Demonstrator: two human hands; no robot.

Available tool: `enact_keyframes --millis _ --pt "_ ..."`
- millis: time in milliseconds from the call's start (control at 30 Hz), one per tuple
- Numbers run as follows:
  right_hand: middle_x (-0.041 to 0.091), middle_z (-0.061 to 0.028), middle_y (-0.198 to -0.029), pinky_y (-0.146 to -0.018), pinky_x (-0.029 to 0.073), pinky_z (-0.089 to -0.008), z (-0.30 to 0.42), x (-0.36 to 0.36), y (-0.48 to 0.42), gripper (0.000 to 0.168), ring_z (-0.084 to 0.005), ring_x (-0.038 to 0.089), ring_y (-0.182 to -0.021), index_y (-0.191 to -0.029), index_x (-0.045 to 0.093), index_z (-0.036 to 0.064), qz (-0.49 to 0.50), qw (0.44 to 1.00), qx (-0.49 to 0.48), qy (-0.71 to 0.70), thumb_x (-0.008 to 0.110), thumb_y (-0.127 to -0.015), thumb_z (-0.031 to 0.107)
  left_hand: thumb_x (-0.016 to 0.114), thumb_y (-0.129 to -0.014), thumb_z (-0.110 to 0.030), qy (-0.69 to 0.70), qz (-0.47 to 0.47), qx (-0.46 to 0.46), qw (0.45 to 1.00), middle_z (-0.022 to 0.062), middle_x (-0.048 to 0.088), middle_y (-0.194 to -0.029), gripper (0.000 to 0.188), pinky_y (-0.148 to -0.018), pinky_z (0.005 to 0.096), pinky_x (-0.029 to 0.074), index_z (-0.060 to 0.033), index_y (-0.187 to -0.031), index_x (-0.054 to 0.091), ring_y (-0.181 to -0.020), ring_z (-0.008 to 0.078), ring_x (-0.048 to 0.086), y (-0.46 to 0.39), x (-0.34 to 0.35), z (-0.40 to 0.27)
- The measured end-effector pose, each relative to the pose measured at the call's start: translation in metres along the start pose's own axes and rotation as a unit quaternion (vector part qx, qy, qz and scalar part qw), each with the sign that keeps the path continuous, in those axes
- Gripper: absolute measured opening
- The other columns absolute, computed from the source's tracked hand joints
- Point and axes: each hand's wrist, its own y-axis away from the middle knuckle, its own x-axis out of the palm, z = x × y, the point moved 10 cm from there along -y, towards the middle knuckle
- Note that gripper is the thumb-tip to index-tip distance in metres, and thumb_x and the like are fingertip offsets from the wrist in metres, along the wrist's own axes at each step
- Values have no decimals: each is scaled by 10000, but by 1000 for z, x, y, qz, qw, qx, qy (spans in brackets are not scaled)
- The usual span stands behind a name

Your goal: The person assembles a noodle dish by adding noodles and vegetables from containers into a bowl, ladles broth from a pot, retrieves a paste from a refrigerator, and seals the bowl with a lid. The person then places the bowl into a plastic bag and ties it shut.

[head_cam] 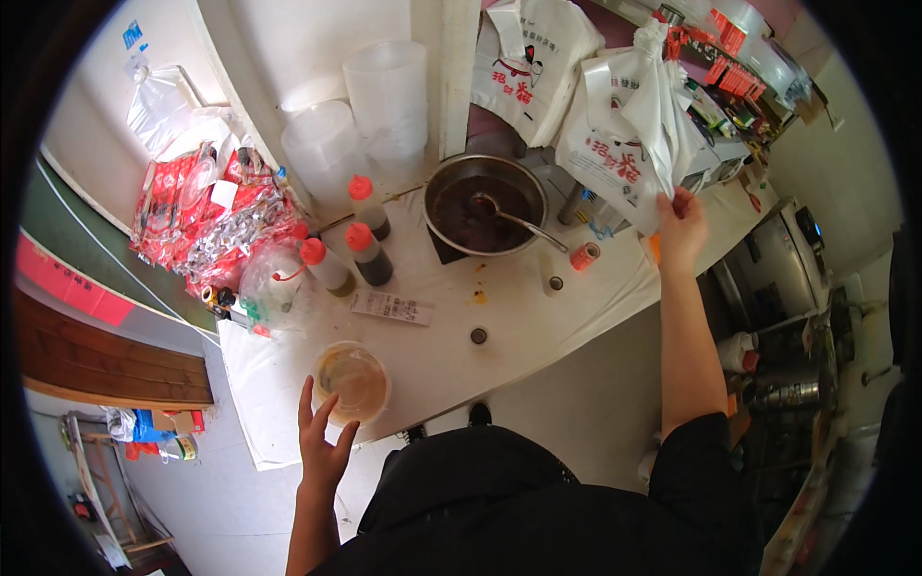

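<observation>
At the upper right, my right hand (682, 222) pinches the lower edge of a white plastic carrier bag (618, 169), part of a hanging bunch knotted at its top. My left hand (324, 435) is held with its fingers apart near a round, clear plastic takeaway tub (354, 381), which holds something pale brown. Its fingertips overlap the tub's near rim in the picture; whether they touch it I cannot tell. A printed paper receipt (392, 307) lies on the white-covered table (432, 360), just beyond the tub.
A steel bowl (437, 209) of dark liquid holds a ladle (529, 232). Squeeze bottles with red caps (371, 263) stand left of it, before stacked clear tubs (389, 93). A small red roll (585, 255) sits nearby. Red packets (216, 209) are heaped at the left.
</observation>
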Motion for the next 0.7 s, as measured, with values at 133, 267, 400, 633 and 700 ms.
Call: enact_keyframes --millis 133,267,400,633,700 --pt "646 -15 -794 -612 446 -241 -4 2 7 205 -76 550 -689 -959 663 -18 48 998 47 16 710 -917 178 783 -759 -93 10 0 15 1000 253 343 -1526 484 -1125 474 339 -36 -1213 624 -1402 413 364 -4 7 -14" --pt "618 19 -773 -581 406 -228 5 16 20 206 -61 505 -662 -966 679 7 114 986 59 -107 684 -945 212 781 -764 -92 31 8 46 998 246 383 -1502 494 -1116 481 347 -36 -1227 617 -1386 418 384 -17 14 -31" --pt "657 7 -846 -641 440 -235 11 46 32 194 -60 549 -725 -1024 687 7 217 922 140 -287 681 -945 184 785 -774 -101 45 49 100 993 200 483 -1434 534 -1098 473 369 -46 -1271 598 -1353 409 426 -70 39 -87" --pt "703 -57 -999 -762 523 -277 50 65 31 261 -130 654 -856 -1065 680 -5 191 876 207 -391 761 -877 157 766 -840 -158 250 123 234 931 128 616 -1286 546 -1006 355 458 -8 -1321 555 -1186 236 592 -206 133 -269" --pt "698 -55 -974 -729 521 -273 46 66 25 321 -122 646 -826 -1064 678 -6 184 889 181 -379 778 -871 231 749 -868 -198 316 139 188 920 107 641 -1233 498 -937 312 481 3 -1290 579 -1098 187 615 -237 172 -300"
